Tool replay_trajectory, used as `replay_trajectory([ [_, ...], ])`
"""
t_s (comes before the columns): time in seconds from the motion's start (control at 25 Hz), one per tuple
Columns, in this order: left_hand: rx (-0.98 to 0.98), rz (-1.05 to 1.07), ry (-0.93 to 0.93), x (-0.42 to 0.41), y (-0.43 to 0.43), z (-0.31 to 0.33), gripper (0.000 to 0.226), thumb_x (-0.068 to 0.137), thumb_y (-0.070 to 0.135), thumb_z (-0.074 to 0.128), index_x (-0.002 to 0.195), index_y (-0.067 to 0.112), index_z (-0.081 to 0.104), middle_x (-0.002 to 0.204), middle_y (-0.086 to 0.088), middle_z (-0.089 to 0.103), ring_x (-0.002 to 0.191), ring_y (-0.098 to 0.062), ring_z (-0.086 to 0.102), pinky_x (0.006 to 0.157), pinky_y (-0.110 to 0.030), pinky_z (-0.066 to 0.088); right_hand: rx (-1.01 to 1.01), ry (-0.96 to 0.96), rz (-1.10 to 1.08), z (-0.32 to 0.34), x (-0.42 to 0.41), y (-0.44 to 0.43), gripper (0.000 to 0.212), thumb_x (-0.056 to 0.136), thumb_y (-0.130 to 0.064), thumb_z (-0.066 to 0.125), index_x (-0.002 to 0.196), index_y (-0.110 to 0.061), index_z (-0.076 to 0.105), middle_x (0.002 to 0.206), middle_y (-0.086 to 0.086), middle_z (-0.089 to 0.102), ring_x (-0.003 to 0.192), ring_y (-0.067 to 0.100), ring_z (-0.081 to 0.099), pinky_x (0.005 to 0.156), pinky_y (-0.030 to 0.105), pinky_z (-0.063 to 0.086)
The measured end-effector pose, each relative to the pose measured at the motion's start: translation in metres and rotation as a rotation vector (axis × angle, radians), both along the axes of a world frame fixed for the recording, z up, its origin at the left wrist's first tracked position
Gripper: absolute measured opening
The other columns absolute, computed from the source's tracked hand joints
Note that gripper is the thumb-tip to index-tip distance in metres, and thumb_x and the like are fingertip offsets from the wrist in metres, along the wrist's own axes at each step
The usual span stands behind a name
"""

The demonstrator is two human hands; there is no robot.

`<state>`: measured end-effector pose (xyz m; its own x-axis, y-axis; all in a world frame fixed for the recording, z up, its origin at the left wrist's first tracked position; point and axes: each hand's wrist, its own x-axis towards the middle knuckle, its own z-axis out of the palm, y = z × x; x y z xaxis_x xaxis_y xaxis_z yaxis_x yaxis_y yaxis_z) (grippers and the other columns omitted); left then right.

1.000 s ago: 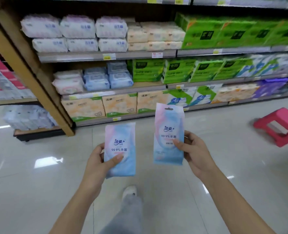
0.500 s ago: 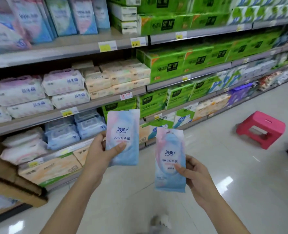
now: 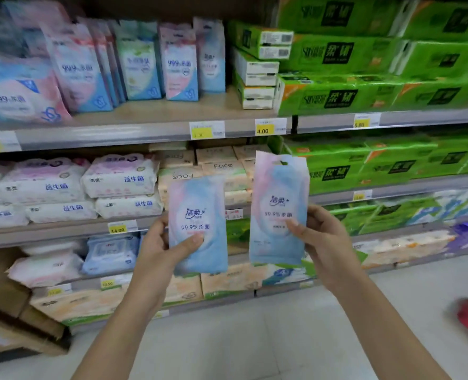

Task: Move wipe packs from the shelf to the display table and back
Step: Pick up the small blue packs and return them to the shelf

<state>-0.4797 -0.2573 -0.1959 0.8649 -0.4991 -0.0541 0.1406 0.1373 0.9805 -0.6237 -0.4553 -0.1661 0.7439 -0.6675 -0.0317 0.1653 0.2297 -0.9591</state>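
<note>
A wipe pack [image 3: 197, 223] is pinched upright in the left hand [image 3: 158, 248], and a second pack [image 3: 278, 207] in the right hand [image 3: 320, 242]. The top shelf [image 3: 158, 111] of matching packs [image 3: 179, 64] is seen up-left, nearer the left hand.

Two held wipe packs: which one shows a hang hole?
The right-hand pack: a hang-hole cutout shows near its top edge, and it sits higher. The left-hand pack shows no hole.

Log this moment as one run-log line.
left hand: holds left pack | right hand: holds right pack | packs: roughly upright, apart, before shelf | placed: not yet
</note>
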Motion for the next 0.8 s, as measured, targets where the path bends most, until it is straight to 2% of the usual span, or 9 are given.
replay_trajectory([
  [0.16,-0.038,0.060,-0.046,0.046,-0.010,0.017,0.052,0.061,0.008,0.077,0.109,0.013,0.058,0.099,-0.002,0.074,0.089,-0.015,0.070,0.067,-0.022,0.057,-0.094,-0.068,0.064,0.043,0.087,-0.033,0.040,0.064,-0.016,0.074,0.102,-0.011,0.065,0.096,0.001,0.074,0.089,0.016,0.070,0.070,0.027,0.057],
  [0.32,-0.085,0.094,-0.096,0.111,-0.025,0.041,0.056,0.054,0.007,0.083,0.104,0.017,0.059,0.094,0.002,0.075,0.086,-0.015,0.071,0.062,-0.022,0.055,-0.109,-0.126,0.022,0.069,0.179,-0.050,0.031,0.079,-0.001,0.066,0.109,-0.006,0.062,0.093,-0.001,0.075,0.084,0.014,0.071,0.067,0.028,0.058],
  [0.44,-0.117,0.080,-0.141,0.159,-0.037,0.064,0.056,0.050,0.018,0.082,0.101,0.017,0.059,0.094,0.001,0.075,0.084,-0.014,0.071,0.061,-0.022,0.055,-0.133,-0.132,-0.032,0.083,0.237,-0.062,0.032,0.083,0.000,0.063,0.114,-0.005,0.059,0.101,0.003,0.073,0.089,0.017,0.071,0.073,0.033,0.058],
  [0.56,-0.142,0.076,-0.165,0.199,-0.050,0.083,0.051,0.056,0.011,0.076,0.103,0.017,0.058,0.090,0.005,0.075,0.082,-0.011,0.070,0.061,-0.020,0.055,-0.175,-0.127,-0.152,0.092,0.282,-0.072,0.025,0.086,0.000,0.062,0.109,-0.006,0.056,0.104,0.008,0.070,0.095,0.025,0.068,0.082,0.041,0.057],
  [0.68,-0.137,0.070,-0.208,0.223,-0.064,0.095,0.052,0.056,0.006,0.079,0.102,0.020,0.058,0.090,0.007,0.075,0.083,-0.010,0.070,0.065,-0.020,0.056,-0.267,-0.040,-0.301,0.096,0.320,-0.084,0.027,0.088,-0.003,0.061,0.113,-0.003,0.053,0.108,0.010,0.066,0.096,0.022,0.066,0.077,0.034,0.058],
  [0.8,-0.134,0.096,-0.227,0.241,-0.078,0.101,0.041,0.060,0.013,0.073,0.097,0.021,0.058,0.092,0.006,0.074,0.087,-0.012,0.070,0.073,-0.025,0.058,-0.344,0.016,-0.389,0.094,0.350,-0.094,0.028,0.090,-0.006,0.057,0.117,-0.009,0.049,0.109,0.004,0.061,0.102,0.020,0.061,0.083,0.035,0.054],
])
